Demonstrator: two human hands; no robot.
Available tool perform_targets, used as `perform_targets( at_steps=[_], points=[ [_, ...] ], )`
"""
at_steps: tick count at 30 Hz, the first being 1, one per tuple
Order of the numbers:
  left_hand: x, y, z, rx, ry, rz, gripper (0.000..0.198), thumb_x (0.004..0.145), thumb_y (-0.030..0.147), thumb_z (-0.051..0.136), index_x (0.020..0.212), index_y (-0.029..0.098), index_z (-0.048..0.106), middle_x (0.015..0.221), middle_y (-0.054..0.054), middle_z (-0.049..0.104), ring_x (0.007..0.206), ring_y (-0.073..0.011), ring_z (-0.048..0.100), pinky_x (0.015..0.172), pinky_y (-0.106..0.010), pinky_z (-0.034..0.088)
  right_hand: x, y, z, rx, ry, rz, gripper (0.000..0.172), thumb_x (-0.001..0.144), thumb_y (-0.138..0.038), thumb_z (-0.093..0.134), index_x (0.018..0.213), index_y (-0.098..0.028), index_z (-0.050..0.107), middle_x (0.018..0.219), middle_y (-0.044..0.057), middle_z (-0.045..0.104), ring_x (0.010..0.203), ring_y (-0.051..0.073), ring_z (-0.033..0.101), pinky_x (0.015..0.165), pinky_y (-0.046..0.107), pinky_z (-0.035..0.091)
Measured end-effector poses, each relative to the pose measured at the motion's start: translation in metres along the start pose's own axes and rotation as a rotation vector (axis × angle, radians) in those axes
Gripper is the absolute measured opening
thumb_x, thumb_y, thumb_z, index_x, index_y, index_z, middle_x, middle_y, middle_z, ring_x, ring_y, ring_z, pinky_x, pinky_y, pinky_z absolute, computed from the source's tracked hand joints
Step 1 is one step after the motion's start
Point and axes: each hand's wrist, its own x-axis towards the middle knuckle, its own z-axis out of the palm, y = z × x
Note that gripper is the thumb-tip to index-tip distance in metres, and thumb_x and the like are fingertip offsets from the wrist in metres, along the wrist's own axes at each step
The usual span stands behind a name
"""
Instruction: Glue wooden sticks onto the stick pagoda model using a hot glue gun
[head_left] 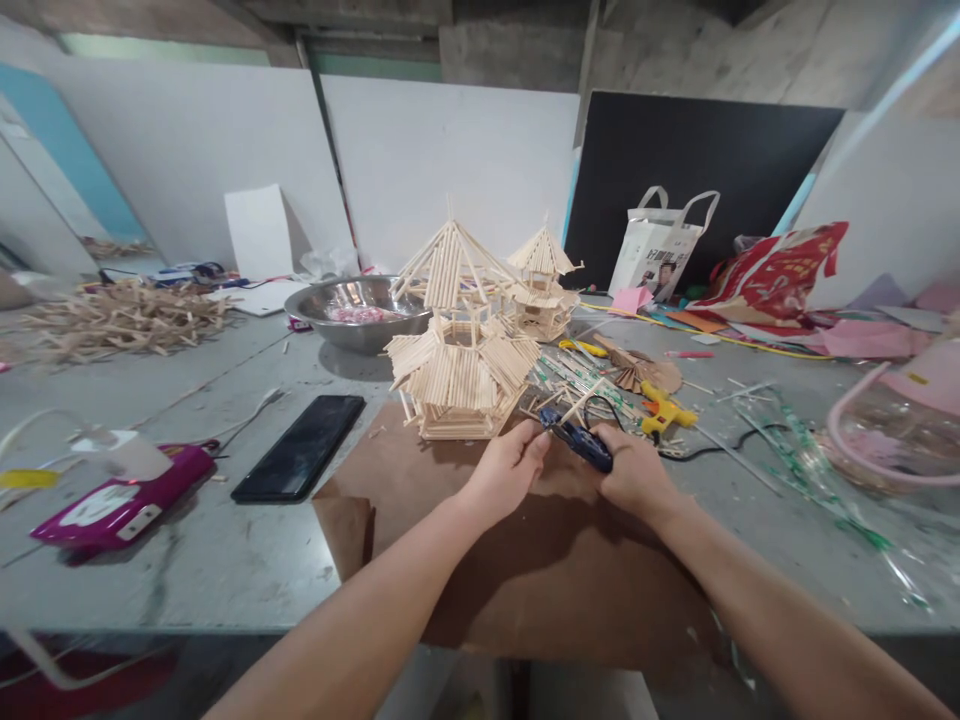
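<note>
My right hand is closed around the handles of dark blue pliers, their jaws pointing left. Close to those jaws, my left hand has its thumb and fingers pinched together; what lies between them is hidden. Just beyond my hands stands a model pavilion built of thin wooden sticks, with a tiered roof partly covered in sticks. A smaller stick pavilion sits behind it. Loose sticks and clear wrappers with green print lie past the pliers. Brown paper spreads beneath my hands.
A yellow glue gun with a black cord lies right of the pliers. To the left are a black phone, a purple power strip and a steel bowl. A pink-handled clear container stands far right.
</note>
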Motion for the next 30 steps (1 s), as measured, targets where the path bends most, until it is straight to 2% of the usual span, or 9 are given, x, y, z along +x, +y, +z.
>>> perform_targets(
  at_steps=[3,7,12,19,21,24,27,30],
  points=[
    [-0.003,-0.002,0.004,0.25,0.138,0.085,0.025,0.08,0.038,0.039,0.083,0.017,0.051,0.061,0.001,0.051,0.055,-0.01,0.045,0.055,-0.021,0.035,0.001,-0.001,0.001,-0.018,0.001,0.016,0.023,0.063,-0.022,0.05,0.085,-0.019,0.054,0.079,0.007,0.064,0.075,0.022,0.058,0.064,0.027,0.039],
    [-0.003,-0.004,0.004,0.327,0.173,0.098,0.029,0.083,0.036,0.033,0.076,0.017,0.054,0.06,0.0,0.05,0.063,-0.0127,0.048,0.06,-0.022,0.036,0.001,0.0,0.005,-0.001,0.029,-0.018,0.029,0.065,-0.025,0.05,0.092,-0.017,0.055,0.085,0.009,0.064,0.079,0.023,0.058,0.067,0.029,0.04],
    [0.0,-0.003,0.001,0.096,0.039,0.101,0.032,0.081,0.04,0.037,0.067,0.015,0.051,0.051,0.004,0.037,0.049,-0.0071,0.036,0.047,-0.019,0.029,0.002,0.004,0.007,0.062,0.086,-0.111,0.037,0.065,-0.026,0.052,0.1,-0.015,0.053,0.094,0.01,0.062,0.086,0.023,0.057,0.074,0.031,0.041],
    [0.001,0.004,-0.006,-0.46,-0.263,-0.271,0.035,0.073,0.05,0.048,0.068,0.015,0.047,0.041,0.01,0.028,0.032,-0.0019,0.014,0.032,-0.016,0.011,0.001,0.008,0.008,0.106,0.108,-0.167,0.035,0.066,-0.029,0.052,0.099,-0.018,0.053,0.091,0.008,0.063,0.08,0.021,0.058,0.071,0.031,0.042],
    [0.0,0.006,-0.011,-0.534,-0.337,-0.329,0.033,0.073,0.048,0.05,0.069,0.015,0.047,0.04,0.011,0.027,0.032,-0.0014,0.01,0.032,-0.016,0.008,0.0,0.007,0.007,0.102,0.1,-0.168,0.033,0.066,-0.03,0.052,0.097,-0.018,0.054,0.088,0.007,0.064,0.079,0.022,0.059,0.069,0.03,0.042],
    [0.0,0.007,-0.013,-0.556,-0.386,-0.336,0.031,0.074,0.046,0.049,0.069,0.015,0.047,0.04,0.011,0.026,0.032,-0.0016,0.009,0.032,-0.016,0.007,-0.002,0.004,0.005,0.108,0.086,-0.162,0.03,0.066,-0.031,0.052,0.091,-0.017,0.055,0.082,0.007,0.064,0.074,0.021,0.059,0.066,0.029,0.042],
    [0.0,0.004,-0.009,-0.448,-0.311,-0.255,0.034,0.075,0.048,0.046,0.07,0.015,0.048,0.043,0.01,0.029,0.033,-0.0021,0.013,0.033,-0.017,0.011,-0.002,0.002,0.003,0.104,0.069,-0.133,0.025,0.066,-0.032,0.051,0.086,-0.017,0.055,0.079,0.006,0.063,0.071,0.02,0.058,0.064,0.028,0.041],
    [0.0,-0.001,-0.001,-0.179,-0.097,-0.061,0.034,0.076,0.047,0.043,0.069,0.014,0.049,0.049,0.007,0.034,0.04,-0.004,0.025,0.04,-0.018,0.021,-0.001,0.001,0.002,0.055,0.044,-0.079,0.02,0.065,-0.03,0.051,0.081,-0.018,0.055,0.076,0.006,0.063,0.071,0.021,0.058,0.063,0.028,0.04]
  ],
)
